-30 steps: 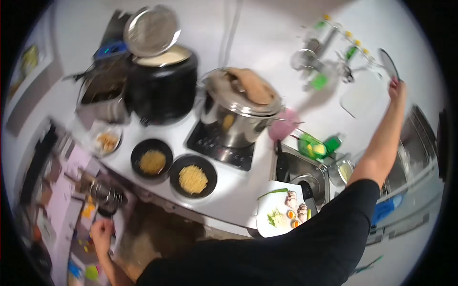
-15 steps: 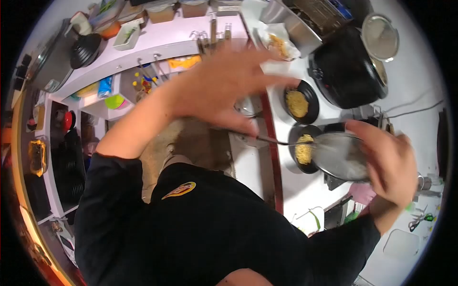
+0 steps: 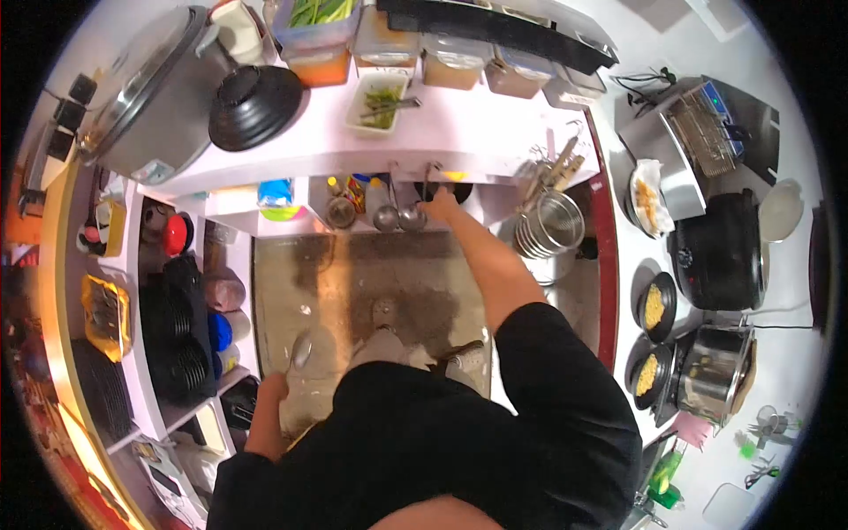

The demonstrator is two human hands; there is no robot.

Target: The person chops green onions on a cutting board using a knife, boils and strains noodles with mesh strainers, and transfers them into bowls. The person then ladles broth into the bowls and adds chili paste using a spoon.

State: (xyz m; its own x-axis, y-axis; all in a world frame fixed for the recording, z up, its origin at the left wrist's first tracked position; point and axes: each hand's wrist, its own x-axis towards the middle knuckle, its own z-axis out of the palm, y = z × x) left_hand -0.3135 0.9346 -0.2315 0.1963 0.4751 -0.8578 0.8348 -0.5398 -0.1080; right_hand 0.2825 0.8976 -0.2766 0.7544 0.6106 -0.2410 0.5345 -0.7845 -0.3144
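In my left hand (image 3: 274,387), low over the floor, is a spoon (image 3: 302,349) with a shiny bowl; the fingers are wrapped round its handle. My right hand (image 3: 439,205) is stretched out to the counter's front edge, its fingers closed at the handle of a hanging ladle (image 3: 412,217). Beside that one hangs a second ladle (image 3: 386,218). Just behind my right hand, a dark round opening shows on the shelf under the counter. Two black bowls of noodles, the upper bowl (image 3: 669,325) and the lower bowl (image 3: 660,395), stand on the right counter.
Wire strainer baskets (image 3: 549,225) hang at the counter's right corner. A black cooker (image 3: 720,252) and a steel pot (image 3: 712,371) stand on the right counter. At the back left are a large pot (image 3: 168,106) and black stacked bowls (image 3: 254,108). Shelves (image 3: 146,415) with dishes line the left.
My body has turned left, away from the noodle bowls. My right hand has let go of the round grey thing over them and reached to the ladles; my left hand has swung down low.
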